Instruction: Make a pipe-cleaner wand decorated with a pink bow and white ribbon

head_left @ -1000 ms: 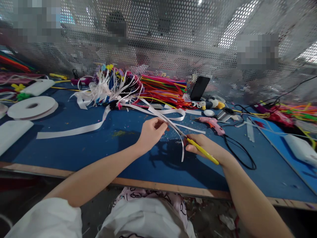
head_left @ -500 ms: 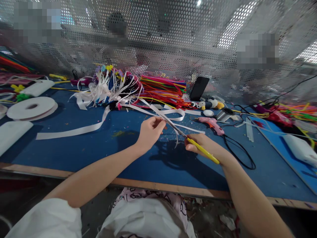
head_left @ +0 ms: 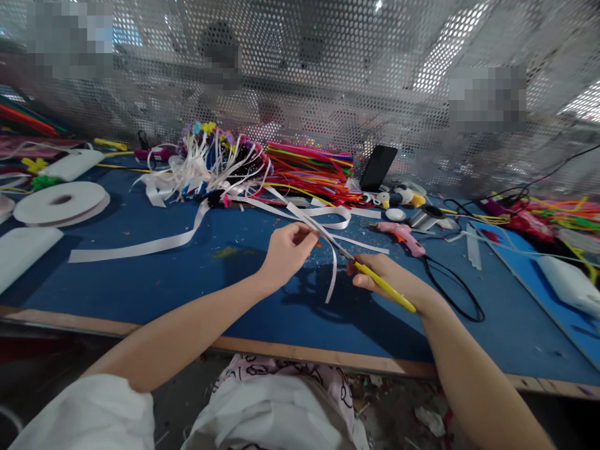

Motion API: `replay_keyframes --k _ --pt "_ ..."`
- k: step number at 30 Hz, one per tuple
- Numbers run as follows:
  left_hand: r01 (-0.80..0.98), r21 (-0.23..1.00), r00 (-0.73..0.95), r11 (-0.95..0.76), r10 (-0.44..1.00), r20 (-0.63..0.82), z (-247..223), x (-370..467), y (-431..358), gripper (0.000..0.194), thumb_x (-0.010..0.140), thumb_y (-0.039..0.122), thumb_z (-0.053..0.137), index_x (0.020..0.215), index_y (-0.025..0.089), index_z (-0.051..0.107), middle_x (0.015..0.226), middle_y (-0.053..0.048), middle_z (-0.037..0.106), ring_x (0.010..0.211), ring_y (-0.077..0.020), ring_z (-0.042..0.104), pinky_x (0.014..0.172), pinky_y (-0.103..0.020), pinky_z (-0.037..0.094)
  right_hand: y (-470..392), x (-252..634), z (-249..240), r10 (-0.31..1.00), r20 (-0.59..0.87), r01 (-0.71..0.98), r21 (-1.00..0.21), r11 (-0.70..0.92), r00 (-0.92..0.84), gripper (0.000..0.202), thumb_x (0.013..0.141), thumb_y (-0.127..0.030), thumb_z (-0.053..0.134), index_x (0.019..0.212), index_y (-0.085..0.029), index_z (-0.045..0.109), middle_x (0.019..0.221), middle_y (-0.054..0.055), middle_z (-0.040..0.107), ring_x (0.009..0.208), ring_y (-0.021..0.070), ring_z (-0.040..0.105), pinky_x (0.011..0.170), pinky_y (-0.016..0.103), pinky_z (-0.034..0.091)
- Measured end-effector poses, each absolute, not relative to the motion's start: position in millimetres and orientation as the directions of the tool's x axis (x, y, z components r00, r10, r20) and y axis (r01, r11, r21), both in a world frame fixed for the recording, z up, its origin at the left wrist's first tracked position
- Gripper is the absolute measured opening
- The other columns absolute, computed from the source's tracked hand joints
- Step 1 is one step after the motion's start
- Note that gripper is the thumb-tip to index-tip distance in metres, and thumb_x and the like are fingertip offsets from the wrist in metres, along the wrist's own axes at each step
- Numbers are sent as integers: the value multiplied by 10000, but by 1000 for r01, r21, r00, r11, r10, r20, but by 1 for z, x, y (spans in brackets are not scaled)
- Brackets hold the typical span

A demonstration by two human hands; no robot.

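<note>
My left hand (head_left: 289,252) pinches a white ribbon (head_left: 298,215) between thumb and fingers near the middle of the table. Yellow-handled scissors (head_left: 384,286) are gripped in my right hand (head_left: 379,272), their blades pointing up and left to the ribbon by my left fingertips. A narrow white strip (head_left: 333,275) hangs down from the blades, between the two hands. Behind them lie more loose white ribbon pieces (head_left: 340,217). Whether the blades are fully closed is hard to make out.
Beyond my hands sit a bundle of ribboned flower pieces (head_left: 220,156) and colourful pipe cleaners (head_left: 309,172). A phone (head_left: 379,167) leans upright at the back. To the right are a pink glue gun (head_left: 400,236) and its black cord. A white ribbon spool (head_left: 60,203) lies at left.
The narrow white strip hanging at the scissors has become longer and reaches lower. My left hand has shifted slightly right along the ribbon; my right hand stays nearly in place.
</note>
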State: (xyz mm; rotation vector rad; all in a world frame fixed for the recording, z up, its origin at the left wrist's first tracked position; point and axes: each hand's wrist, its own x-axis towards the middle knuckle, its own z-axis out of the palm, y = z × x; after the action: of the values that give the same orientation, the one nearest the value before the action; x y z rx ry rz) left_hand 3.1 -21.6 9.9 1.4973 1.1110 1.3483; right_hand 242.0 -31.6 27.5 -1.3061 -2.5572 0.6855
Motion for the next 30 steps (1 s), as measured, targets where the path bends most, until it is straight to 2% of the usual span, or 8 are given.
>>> replay_keyframes --k 7,13,17,24,30 --pt "59 959 45 -275 961 273 8 3 -20 180 846 332 631 793 164 668 717 -45 716 565 -120 596 518 -238 466 -29 243 24 817 -55 727 -495 476 -573 843 711 -958 226 725 -175 540 624 39 536 570 167 472 533 294 346" --pt "44 975 8 -217 976 217 12 3 -22 171 844 328 621 789 171 662 704 -29 707 519 -100 563 478 -219 437 -29 243 23 827 -72 740 -496 455 -557 851 710 -960 234 731 -167 543 625 34 527 576 162 462 542 290 343" --pt "49 972 -19 -229 973 230 11 3 -21 151 838 314 626 801 174 664 688 -25 704 520 -101 560 477 -219 428 -29 243 25 811 -57 723 -491 485 -583 840 741 -940 232 756 -165 557 641 41 544 580 166 475 541 290 349" --pt "73 962 23 -264 965 263 10 4 -24 169 843 316 624 782 163 665 688 -32 701 572 -121 593 525 -238 450 -33 241 29 796 -54 702 -508 498 -603 865 757 -926 208 881 -175 620 812 113 662 723 246 603 614 329 434" --pt "54 965 32 -258 966 256 12 5 -26 174 841 314 627 779 157 667 684 -35 700 591 -128 600 538 -244 447 -31 240 26 811 -54 712 -514 477 -582 862 724 -948 225 815 -175 596 732 92 630 654 221 563 572 312 408"
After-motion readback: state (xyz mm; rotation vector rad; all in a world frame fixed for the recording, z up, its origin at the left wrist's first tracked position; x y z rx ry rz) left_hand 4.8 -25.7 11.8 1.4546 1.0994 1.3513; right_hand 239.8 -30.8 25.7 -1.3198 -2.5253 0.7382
